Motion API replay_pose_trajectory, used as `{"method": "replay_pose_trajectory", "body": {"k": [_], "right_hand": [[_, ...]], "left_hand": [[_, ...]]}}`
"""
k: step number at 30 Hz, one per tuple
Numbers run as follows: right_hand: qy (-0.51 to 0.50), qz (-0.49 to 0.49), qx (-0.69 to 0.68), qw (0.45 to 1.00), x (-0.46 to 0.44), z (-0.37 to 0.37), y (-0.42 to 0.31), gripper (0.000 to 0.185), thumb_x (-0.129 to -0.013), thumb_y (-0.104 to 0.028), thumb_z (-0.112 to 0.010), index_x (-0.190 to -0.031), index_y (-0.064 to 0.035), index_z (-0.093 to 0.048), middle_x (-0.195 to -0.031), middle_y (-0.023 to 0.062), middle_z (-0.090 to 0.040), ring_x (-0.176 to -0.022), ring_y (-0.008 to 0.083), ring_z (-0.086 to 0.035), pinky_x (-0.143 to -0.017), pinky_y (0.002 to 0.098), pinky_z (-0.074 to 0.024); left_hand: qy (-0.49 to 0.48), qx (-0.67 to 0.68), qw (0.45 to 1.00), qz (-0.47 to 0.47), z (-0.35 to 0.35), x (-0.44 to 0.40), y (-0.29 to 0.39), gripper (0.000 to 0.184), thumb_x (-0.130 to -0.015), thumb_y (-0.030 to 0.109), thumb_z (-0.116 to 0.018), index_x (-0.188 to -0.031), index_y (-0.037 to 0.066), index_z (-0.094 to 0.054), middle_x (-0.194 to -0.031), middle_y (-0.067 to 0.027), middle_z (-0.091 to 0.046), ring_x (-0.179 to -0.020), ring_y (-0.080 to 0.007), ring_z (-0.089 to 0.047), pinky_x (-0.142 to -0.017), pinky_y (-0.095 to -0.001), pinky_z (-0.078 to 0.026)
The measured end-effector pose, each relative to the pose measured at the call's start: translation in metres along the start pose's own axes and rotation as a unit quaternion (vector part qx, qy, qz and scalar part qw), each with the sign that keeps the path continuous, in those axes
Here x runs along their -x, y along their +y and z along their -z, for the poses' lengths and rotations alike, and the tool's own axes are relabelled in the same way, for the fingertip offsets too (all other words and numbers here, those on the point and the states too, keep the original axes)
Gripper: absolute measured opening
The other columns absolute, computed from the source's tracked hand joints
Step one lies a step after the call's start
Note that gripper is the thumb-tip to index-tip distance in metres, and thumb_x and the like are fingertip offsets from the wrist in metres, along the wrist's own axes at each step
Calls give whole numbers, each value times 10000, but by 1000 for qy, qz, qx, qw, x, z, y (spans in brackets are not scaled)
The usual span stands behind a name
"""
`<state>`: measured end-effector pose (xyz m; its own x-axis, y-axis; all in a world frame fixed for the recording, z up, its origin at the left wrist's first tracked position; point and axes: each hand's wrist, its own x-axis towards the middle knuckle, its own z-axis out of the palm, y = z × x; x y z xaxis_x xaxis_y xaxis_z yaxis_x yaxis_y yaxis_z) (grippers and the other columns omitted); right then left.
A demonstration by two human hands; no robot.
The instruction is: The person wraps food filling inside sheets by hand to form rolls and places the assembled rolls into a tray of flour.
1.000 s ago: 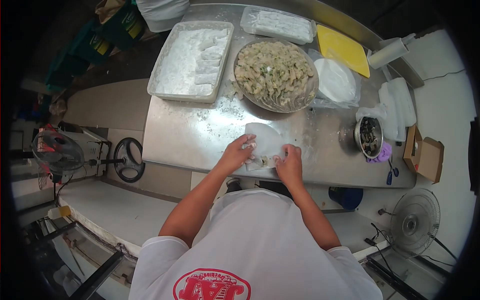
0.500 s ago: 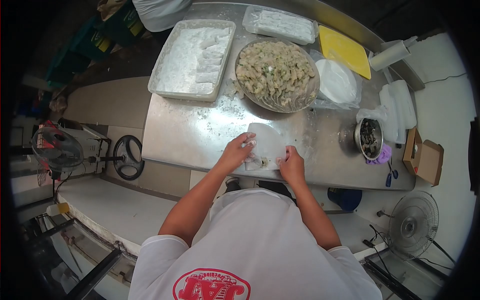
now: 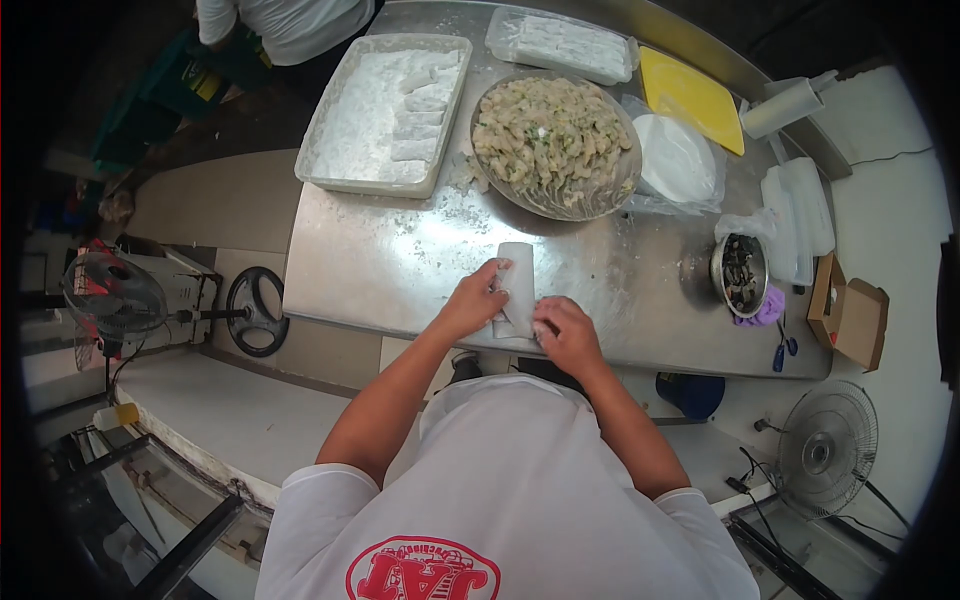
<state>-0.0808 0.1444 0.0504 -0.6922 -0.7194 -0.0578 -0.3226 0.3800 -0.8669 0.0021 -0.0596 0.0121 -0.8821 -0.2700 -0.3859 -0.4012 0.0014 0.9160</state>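
A thin white round wrapper [image 3: 516,268], its sides folded inward into a long narrow strip, lies on the steel table near the front edge. My left hand [image 3: 474,303] pinches its left edge. At the lower right edge, my right hand [image 3: 572,338] has its fingers bent and closed on the wrapper. Whatever lies inside the fold is hidden. Beyond my hands stands a wide metal bowl [image 3: 592,206] heaped with a pale, chunky filling flecked with green. To its right, a stack of round white wrappers [image 3: 675,155] rests in clear plastic.
A floury tray [image 3: 375,187] with several white rolls stands back left; a smaller container [image 3: 632,62] of rolls is behind. A yellow cutting board [image 3: 690,95], a small bowl [image 3: 717,275] of dark pieces and an open cardboard box [image 3: 862,320] stand right. A person [image 3: 300,30] is at upper left.
The wrapper's right side has been folded over to the left, making it a narrow strip. My right hand has moved left with it. The person at upper left shows more.
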Motion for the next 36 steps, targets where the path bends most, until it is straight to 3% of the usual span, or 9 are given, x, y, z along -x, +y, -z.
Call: {"method": "replay_pose_trajectory", "body": {"k": [2,7,9,10,15,19,21,30,36], "right_hand": [[-5,231,123,965,-1,-4,1,217,-777,5,-722,-993,-10,-702,-1082,133,-689,-957,309,-653,-876,382,-547],[-27,255,161,953,-6,-15,10,218,-777,-20,-735,-994,-24,-718,-1102,122,-694,-1041,306,-635,-919,395,-531],[-26,255,166,952,-7,-16,11,219,-784,-27,-733,-1003,-27,-721,-1100,119,-698,-1049,301,-637,-922,390,-529],[-33,257,172,950,-8,-16,12,218,-789,-34,-734,-1007,-26,-722,-1096,120,-700,-1057,295,-639,-927,392,-528],[-47,232,159,958,-9,-18,18,224,-801,-52,-738,-1022,-22,-720,-1089,127,-704,-1063,292,-643,-944,410,-521],[-37,207,112,971,-10,-10,-4,249,-794,-63,-745,-1034,-10,-701,-1038,143,-691,-1024,327,-648,-924,422,-526],[-24,212,95,972,-12,-8,-9,250,-790,-65,-748,-1028,-9,-695,-1014,145,-685,-1007,338,-649,-911,425,-530],[-49,207,141,967,-35,-20,21,216,-813,-27,-696,-1028,-14,-684,-1036,165,-648,-952,342,-618,-850,424,-520],[14,169,97,981,-37,-12,0,192,-827,-19,-678,-1019,-15,-685,-995,139,-642,-920,345,-601,-847,421,-510]], "left_hand": [[-7,-23,1000,-3,3,4,13,531,-864,81,-609,-1387,62,-520,-889,-141,-650,-747,-231,-634,-708,-364,-517],[-3,-74,996,-55,1,5,5,516,-856,90,-643,-1353,30,-518,-1054,-204,-633,-856,-283,-642,-791,-392,-516],[102,-104,961,-233,-4,4,-25,493,-815,76,-708,-1277,15,-546,-1165,-224,-585,-989,-339,-621,-864,-414,-512],[99,-104,961,-235,-1,11,-26,493,-815,76,-708,-1277,15,-546,-1165,-224,-585,-989,-339,-621,-864,-414,-512],[-61,-327,870,-363,12,43,-8,495,-729,24,-774,-1187,33,-586,-1199,-185,-591,-1065,-394,-571,-917,-458,-512],[-91,-314,898,-296,17,32,-2,455,-754,60,-768,-1174,26,-596,-1142,-179,-627,-1069,-392,-586,-912,-463,-510],[-104,-267,946,-152,19,26,10,393,-780,86,-740,-1150,22,-621,-1061,-175,-654,-1049,-389,-602,-914,-461,-505],[-42,-264,917,-295,20,11,2,208,-815,65,-686,-1011,-1,-658,-974,-183,-628,-905,-397,-625,-810,-463,-522],[-22,-300,938,-174,13,2,11,197,-818,111,-709,-977,6,-661,-944,-166,-583,-944,-386,-610,-807,-456,-526]]}}
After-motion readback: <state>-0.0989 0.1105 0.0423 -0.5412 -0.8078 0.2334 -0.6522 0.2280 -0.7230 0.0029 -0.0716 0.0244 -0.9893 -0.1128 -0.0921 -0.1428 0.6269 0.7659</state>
